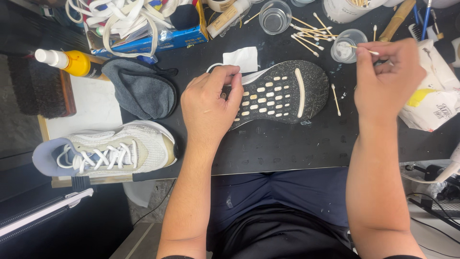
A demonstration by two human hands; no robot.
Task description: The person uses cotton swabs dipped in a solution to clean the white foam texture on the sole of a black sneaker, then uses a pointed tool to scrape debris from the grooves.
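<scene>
- Shoe, sole up, is laid on the black surface with its long axis running left to right; the rounded, speckled end points right and the other end is hidden under the left hand.
- The sole is seen to be dark with rows of pale oval openings and one pale curved strip near the right end.
- The left hand is set palm down over the shoe's left end, its fingers curled and clenched on the edge of the sole; the forearm comes straight up from the bottom of the view.
- A cotton swab is pinched between thumb and fingers of the right hand, which is raised just right of the shoe with the wrist bent and the swab's tip pointed left.
- A small clear cup is placed just beyond the swab's tip; what it holds cannot be told.
- A second clear cup appears empty, and loose swabs are scattered between the two cups.
- A white folded cloth is touched by the shoe's upper edge.
- A grey cloth, a yellow spray bottle and a second white shoe, upright with its toe to the right, are found further left.
</scene>
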